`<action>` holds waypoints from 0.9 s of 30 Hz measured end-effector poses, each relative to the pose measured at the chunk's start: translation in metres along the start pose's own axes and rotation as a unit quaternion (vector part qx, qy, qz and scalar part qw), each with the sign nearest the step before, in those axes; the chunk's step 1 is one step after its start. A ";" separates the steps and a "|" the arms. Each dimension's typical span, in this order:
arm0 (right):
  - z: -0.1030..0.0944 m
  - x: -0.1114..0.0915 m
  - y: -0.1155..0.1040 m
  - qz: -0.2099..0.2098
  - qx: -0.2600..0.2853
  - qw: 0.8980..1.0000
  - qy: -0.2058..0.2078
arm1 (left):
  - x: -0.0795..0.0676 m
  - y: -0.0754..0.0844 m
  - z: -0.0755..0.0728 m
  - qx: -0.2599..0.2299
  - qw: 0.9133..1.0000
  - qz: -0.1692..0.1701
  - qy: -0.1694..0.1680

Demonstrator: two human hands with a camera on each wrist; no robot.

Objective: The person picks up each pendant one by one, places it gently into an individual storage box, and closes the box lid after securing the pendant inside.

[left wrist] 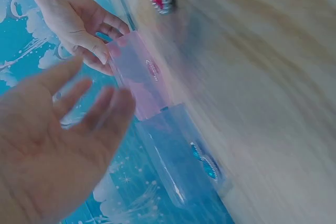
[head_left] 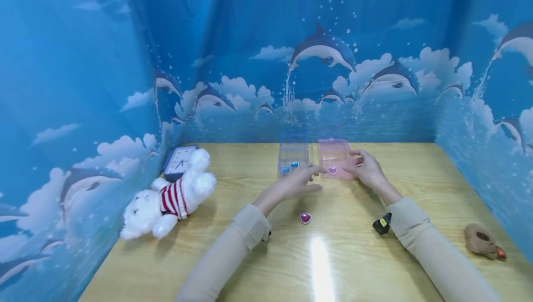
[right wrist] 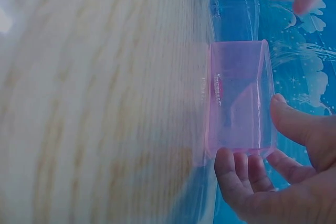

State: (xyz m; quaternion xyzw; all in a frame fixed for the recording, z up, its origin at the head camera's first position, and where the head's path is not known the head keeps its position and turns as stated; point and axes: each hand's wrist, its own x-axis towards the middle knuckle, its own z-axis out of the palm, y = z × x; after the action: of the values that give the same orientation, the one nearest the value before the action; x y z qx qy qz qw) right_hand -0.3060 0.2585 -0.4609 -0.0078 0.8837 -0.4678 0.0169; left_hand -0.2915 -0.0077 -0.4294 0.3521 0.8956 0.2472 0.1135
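My right hand holds the right side of a clear pink plastic box, thumb at its rim and fingers against its end wall. A pink heart-shaped gem with a silver beaded edge shows inside that box. Beside it on the left stands a clear blue box with two blue gems in it. My left hand hovers in front of the boxes, fingers spread and holding nothing. Nearer to me, a dark pink gem with a beaded rim lies on the table.
A white plush toy in a red-striped top lies at the left, against a dark blue clock. At the right edge is a small brown plush item. A blue dolphin-print curtain rises behind the wooden table.
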 end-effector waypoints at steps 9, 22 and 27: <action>-0.001 0.000 -0.001 0.008 0.004 1.000 -0.004 | -0.019 -0.009 0.006 -0.008 0.996 0.059 -0.072; 0.000 0.001 -0.001 0.007 0.004 1.000 -0.010 | -0.039 -0.016 0.010 -0.005 0.989 0.030 -0.148; 0.000 0.001 -0.002 0.010 0.003 1.000 -0.010 | -0.044 -0.015 0.010 0.003 0.987 0.022 -0.161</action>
State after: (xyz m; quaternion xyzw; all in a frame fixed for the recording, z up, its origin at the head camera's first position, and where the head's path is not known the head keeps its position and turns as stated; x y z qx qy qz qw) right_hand -0.3068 0.2578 -0.4591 -0.0039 0.8819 -0.4705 0.0305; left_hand -0.2644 -0.0437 -0.4449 0.4077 0.8583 0.1868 0.2495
